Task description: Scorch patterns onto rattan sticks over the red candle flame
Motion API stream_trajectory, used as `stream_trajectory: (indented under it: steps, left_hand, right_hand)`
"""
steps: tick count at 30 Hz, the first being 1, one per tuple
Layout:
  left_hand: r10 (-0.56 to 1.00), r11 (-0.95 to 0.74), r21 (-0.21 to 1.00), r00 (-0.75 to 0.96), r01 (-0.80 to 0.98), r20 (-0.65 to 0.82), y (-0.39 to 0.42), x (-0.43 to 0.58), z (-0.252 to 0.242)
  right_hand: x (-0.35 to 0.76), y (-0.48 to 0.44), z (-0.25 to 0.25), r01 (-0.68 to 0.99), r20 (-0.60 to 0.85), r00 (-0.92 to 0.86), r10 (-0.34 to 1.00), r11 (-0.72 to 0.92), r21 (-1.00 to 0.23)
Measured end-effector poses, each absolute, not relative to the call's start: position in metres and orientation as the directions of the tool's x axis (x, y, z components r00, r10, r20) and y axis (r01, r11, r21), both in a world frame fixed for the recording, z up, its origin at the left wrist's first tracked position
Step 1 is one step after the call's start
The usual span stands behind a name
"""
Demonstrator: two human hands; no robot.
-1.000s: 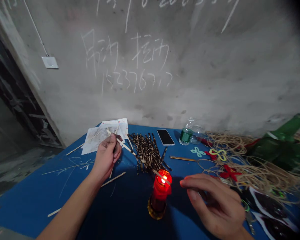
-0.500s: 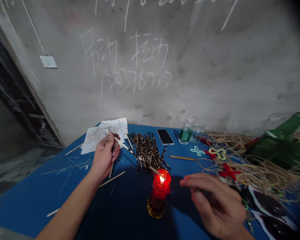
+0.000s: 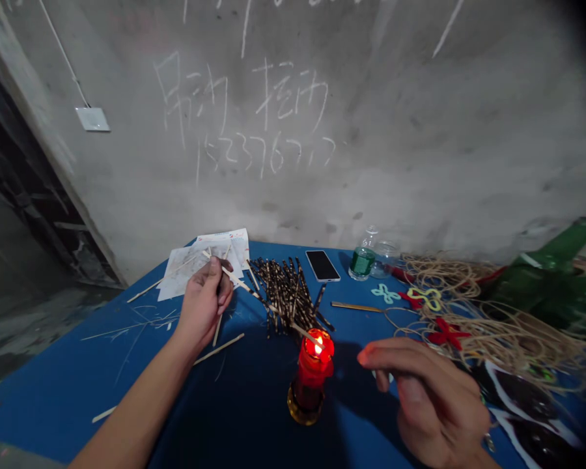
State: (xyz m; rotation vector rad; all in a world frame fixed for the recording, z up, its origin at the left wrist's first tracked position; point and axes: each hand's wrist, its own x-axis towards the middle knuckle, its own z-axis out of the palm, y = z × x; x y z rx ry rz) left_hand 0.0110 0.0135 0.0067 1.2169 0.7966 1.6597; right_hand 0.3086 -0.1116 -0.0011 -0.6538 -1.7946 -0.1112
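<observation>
1. The thin wooden stick (image 3: pixel 254 297) lay to the right of the left hand (image 3: pixel 204 306) and ran long-ways from the fingers, slanting down across the picture towards the candle flame (image 3: pixel 318 346). Its far tip ended right at the flame.
2. The left hand was the nearer to the stick, since it had hold of it. Its fingers were closed in a pinch around the stick, with the wrist resting low over the blue tabletop (image 3: pixel 53 391).
3. The right hand (image 3: pixel 427 404) was the nearer to the red candle (image 3: pixel 313 368), which stood just to its left, but the two were not touching. This hand was half open, its fingers loosely curled and its forefinger pointing towards the candle. I saw nothing in its grip, though part of the palm was hidden.
4. Beyond the left hand's fingertips lay some papers (image 3: pixel 202 268). A pile of scorched sticks (image 3: pixel 286 296) sat to that hand's right, beneath the held stick.
5. Beyond and to the right of the right hand lay a tangle of twine (image 3: pixel 510 342) with a red knotted star (image 3: pixel 446 333) on it.
</observation>
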Motion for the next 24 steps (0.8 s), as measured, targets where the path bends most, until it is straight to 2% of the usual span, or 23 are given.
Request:
stream_trajectory:
  steps: [24]
  left_hand:
    - [0.928,-0.373,0.879,-0.126,-0.297,0.351,0.017,0.011,0.004]
  right_hand:
    - [0.311,-0.11,-0.013,0.465,0.902,-0.102,0.42,0.822,-0.33]
